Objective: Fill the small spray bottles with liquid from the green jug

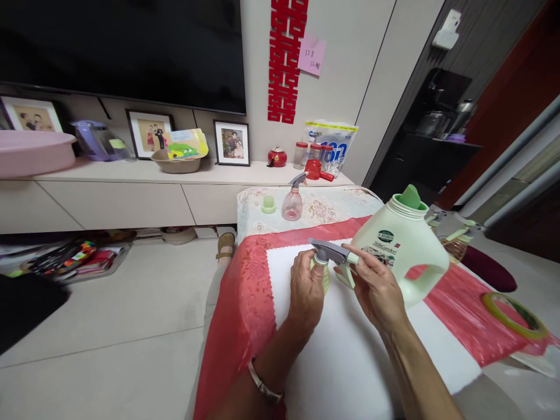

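Note:
A small spray bottle (325, 274) with a pale yellow-green body and a grey trigger head stands upright over the white sheet. My left hand (306, 289) is wrapped round its body and neck, hiding much of it. At the nozzle end of the head, the fingers of my right hand (378, 286) are closed on the light green tip, near the trigger. Just behind my right hand is a large pale green jug (420, 256), uncapped, with a green pour spout in its mouth. A pink spray bottle (292, 204) and a green cap (268, 204) stand farther back.
Under my hands lies a white sheet (345, 350) on a red plastic cover (227, 315). A roll of yellow tape (514, 315) lies at the right, with another spray bottle (457, 242) behind it. The low cabinet (109, 204) holds photo frames, jars and a pink basin (35, 154).

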The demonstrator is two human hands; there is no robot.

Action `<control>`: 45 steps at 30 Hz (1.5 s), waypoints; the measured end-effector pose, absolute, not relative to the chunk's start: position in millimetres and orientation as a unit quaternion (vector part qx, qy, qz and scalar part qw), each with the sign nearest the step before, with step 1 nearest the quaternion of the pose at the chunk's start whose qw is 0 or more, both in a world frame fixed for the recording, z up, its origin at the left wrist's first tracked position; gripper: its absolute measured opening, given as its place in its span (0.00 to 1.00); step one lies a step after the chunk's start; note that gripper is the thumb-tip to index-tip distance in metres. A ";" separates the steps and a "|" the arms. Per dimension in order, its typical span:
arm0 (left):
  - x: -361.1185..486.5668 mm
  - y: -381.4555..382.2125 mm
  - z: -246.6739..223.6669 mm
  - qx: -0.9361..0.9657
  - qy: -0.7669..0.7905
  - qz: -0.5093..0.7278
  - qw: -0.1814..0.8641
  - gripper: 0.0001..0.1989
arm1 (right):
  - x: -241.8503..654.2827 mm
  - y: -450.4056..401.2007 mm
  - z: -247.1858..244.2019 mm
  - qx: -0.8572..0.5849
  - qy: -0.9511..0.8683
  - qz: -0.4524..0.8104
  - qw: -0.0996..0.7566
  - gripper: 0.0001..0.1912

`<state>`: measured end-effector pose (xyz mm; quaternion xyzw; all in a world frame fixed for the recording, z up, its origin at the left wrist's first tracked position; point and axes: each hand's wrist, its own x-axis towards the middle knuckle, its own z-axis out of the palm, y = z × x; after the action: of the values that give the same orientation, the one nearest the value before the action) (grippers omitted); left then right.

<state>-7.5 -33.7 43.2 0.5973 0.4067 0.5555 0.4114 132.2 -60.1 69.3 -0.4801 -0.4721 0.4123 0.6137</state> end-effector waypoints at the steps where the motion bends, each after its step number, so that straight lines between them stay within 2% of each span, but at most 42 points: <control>1: -7.5 -33.6 43.1 0.601 0.405 0.555 0.409 0.13 | 133.0 -55.4 71.3 -0.480 -0.485 0.416 0.601 0.25; 8: -6.1 -30.3 38.4 0.619 0.391 0.570 0.374 0.15 | 131.2 -35.3 84.8 -0.461 -0.624 0.397 0.491 0.14; 12: -3.9 -28.6 34.2 0.615 0.390 0.579 0.367 0.17 | 128.6 -36.6 90.1 -0.464 -0.658 0.368 0.466 0.12; 17: -0.2 -32.0 28.5 0.551 0.369 0.612 0.431 0.22 | 120.9 -39.3 83.7 -0.481 -0.636 0.346 0.495 0.15; 23: -2.2 -34.8 25.3 0.556 0.364 0.629 0.404 0.15 | 111.8 -38.3 61.7 -0.496 -0.589 0.345 0.537 0.24; 28: -4.5 -34.6 31.7 0.559 0.363 0.628 0.401 0.11 | 113.0 -37.8 52.3 -0.481 -0.600 0.347 0.537 0.20; 33: -3.7 -35.2 31.8 0.558 0.386 0.623 0.389 0.11 | 119.5 -39.2 52.3 -0.453 -0.629 0.371 0.512 0.19; 39: 0.5 -33.7 23.8 0.556 0.402 0.615 0.388 0.12 | 112.3 -38.5 43.6 -0.452 -0.588 0.369 0.560 0.18; 45: -3.3 -33.2 23.8 0.568 0.397 0.612 0.382 0.13 | 101.9 -34.8 38.5 -0.438 -0.553 0.393 0.590 0.22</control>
<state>-3.3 -33.2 23.8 0.5675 0.3969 0.6122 0.3815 101.9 -34.8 38.5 -0.4379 -0.5532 0.3933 0.5895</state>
